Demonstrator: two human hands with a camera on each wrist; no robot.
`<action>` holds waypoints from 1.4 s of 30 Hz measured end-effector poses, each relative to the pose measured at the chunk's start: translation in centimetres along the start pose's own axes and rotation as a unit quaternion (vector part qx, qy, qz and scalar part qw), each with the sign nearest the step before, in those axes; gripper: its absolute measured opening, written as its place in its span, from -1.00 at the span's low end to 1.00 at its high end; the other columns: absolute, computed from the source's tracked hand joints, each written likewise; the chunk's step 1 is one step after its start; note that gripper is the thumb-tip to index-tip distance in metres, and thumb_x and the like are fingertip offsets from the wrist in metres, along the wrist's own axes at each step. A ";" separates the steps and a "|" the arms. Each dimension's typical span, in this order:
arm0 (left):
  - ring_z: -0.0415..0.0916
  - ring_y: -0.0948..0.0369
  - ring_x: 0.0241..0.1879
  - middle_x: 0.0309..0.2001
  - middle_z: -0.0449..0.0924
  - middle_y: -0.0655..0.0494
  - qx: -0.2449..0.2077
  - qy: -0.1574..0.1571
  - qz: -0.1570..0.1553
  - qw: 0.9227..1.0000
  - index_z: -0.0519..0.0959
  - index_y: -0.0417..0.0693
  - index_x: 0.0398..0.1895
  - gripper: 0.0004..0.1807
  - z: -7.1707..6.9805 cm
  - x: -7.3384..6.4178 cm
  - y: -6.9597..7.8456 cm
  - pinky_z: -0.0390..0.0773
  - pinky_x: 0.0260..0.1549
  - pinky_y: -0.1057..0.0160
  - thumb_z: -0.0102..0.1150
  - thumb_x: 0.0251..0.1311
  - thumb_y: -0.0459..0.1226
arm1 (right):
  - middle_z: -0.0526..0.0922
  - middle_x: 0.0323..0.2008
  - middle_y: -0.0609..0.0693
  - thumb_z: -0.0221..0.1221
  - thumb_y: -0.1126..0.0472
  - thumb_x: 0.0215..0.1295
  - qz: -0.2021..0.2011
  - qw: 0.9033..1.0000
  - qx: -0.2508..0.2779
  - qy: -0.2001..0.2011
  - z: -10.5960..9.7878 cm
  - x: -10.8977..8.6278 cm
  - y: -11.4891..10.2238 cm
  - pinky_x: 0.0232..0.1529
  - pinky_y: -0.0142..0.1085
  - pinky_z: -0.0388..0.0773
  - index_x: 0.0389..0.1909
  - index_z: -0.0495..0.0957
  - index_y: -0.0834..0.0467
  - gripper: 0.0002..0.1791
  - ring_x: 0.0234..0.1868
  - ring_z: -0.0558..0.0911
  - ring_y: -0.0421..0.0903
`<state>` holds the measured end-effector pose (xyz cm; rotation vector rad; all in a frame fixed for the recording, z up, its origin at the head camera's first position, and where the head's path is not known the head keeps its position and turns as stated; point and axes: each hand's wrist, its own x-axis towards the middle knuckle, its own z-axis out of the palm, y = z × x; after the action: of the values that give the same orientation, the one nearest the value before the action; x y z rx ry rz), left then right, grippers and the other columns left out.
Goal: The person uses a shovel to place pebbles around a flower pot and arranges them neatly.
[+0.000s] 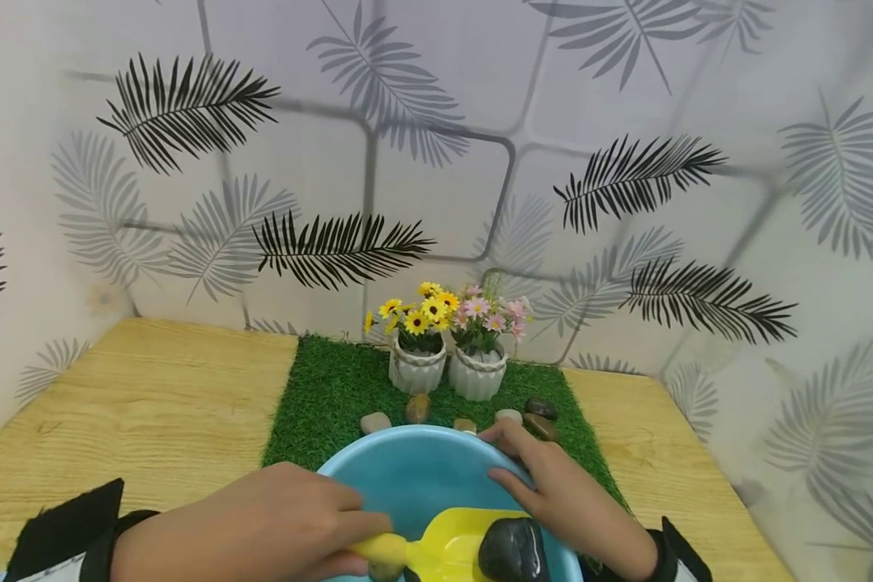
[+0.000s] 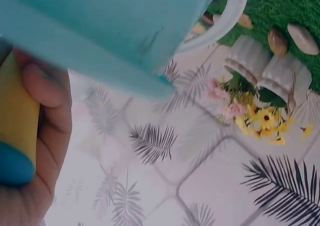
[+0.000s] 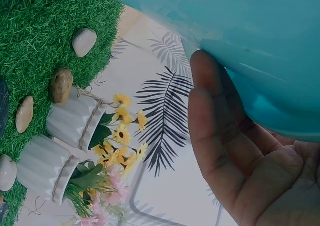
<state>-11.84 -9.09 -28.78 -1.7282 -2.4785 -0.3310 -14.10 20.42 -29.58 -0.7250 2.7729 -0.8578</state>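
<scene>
My left hand (image 1: 291, 521) grips the yellow handle of a toy shovel (image 1: 451, 529); the handle ends in a blue cap (image 2: 15, 165) in the left wrist view. A dark, shiny stone (image 1: 512, 550) lies on the shovel's yellow scoop. Both overlap the inside of a light blue plastic basin (image 1: 415, 465) in the head view. At the basin's right side, my right hand (image 1: 575, 489) holds the rim, thumb on the inner side and fingers (image 3: 202, 116) against the outer wall. Part of another stone (image 1: 385, 571) shows beneath the shovel handle.
Beyond the basin, a green turf mat (image 1: 327, 396) covers part of the wooden table (image 1: 189, 388). Two white pots stand there, one with yellow flowers (image 1: 425, 311), one with pink flowers (image 1: 487, 315). Several stones, including a brown one (image 1: 418, 408), lie between pots and basin. A leaf-patterned wall (image 1: 444, 202) rises behind.
</scene>
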 end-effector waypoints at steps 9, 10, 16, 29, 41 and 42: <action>0.17 0.58 -0.56 -0.52 0.32 0.55 0.008 0.025 -0.055 0.998 0.46 0.28 -0.29 -0.85 -3.0 -2.4 -1.4 0.26 -0.57 0.54 -0.04 0.31 0.04 | 0.62 -0.05 -0.01 0.03 0.20 0.40 -0.017 1.000 -0.006 0.006 0.1 0.0 0.0 -0.22 -0.33 0.53 0.09 0.32 0.03 -0.72 -0.12 0.64 -0.10; 0.17 0.58 -0.56 -0.52 0.31 0.56 0.015 0.033 -0.062 0.997 0.46 0.31 -0.29 -0.87 -3.5 -2.7 -1.7 0.26 -0.58 0.53 -0.03 0.31 0.04 | 0.61 -0.03 0.00 0.04 0.21 0.40 -0.012 1.000 -0.006 0.004 0.1 -0.1 0.0 -0.21 -0.31 0.53 0.09 0.32 0.02 -0.71 -0.10 0.63 -0.08; 0.24 0.58 -0.51 -0.47 0.39 0.56 0.070 0.050 -0.124 0.988 0.52 0.30 -0.24 -0.91 -5.5 -3.7 -4.3 0.33 -0.53 0.45 0.05 0.30 -0.02 | 0.56 0.05 0.05 0.04 0.14 0.39 0.010 1.000 0.002 -0.003 0.1 -0.4 0.0 -0.06 -0.27 0.52 0.13 0.29 0.01 -0.67 0.00 0.60 0.02; 0.38 0.47 -0.51 -0.43 0.56 0.35 0.045 0.038 -0.256 0.965 0.60 0.06 -0.17 -0.83 -1.6 -4.9 -10.9 0.44 -0.48 0.33 0.10 0.28 -0.13 | 0.57 0.02 0.03 0.04 0.13 0.40 -0.006 1.000 0.013 0.002 0.2 -0.3 0.2 -0.14 -0.32 0.55 0.13 0.32 0.05 -0.67 -0.02 0.63 0.01; 0.42 0.43 -0.52 -0.43 0.58 0.27 0.031 0.040 -0.283 0.958 0.61 -0.03 -0.19 -0.82 4.6 -4.6 -12.9 0.40 -0.53 0.36 0.17 0.20 -0.18 | 0.57 0.01 0.02 0.03 0.14 0.40 -0.005 1.000 0.021 -0.002 0.0 -0.2 0.1 -0.14 -0.32 0.55 0.13 0.32 0.04 -0.68 -0.03 0.63 0.00; 0.43 0.43 -0.51 -0.43 0.59 0.26 0.033 0.039 -0.285 0.957 0.61 -0.04 -0.18 -0.81 4.8 -4.5 -13.0 0.42 -0.53 0.36 0.18 0.19 -0.18 | 0.57 0.00 0.02 0.03 0.14 0.40 -0.006 1.000 0.022 -0.002 0.0 -0.2 0.1 -0.14 -0.32 0.55 0.13 0.32 0.05 -0.68 -0.03 0.63 0.00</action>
<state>-22.22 -16.41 -35.98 -0.9190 -2.8404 -0.3416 -14.00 20.61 -29.63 -0.7353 2.7397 -0.9140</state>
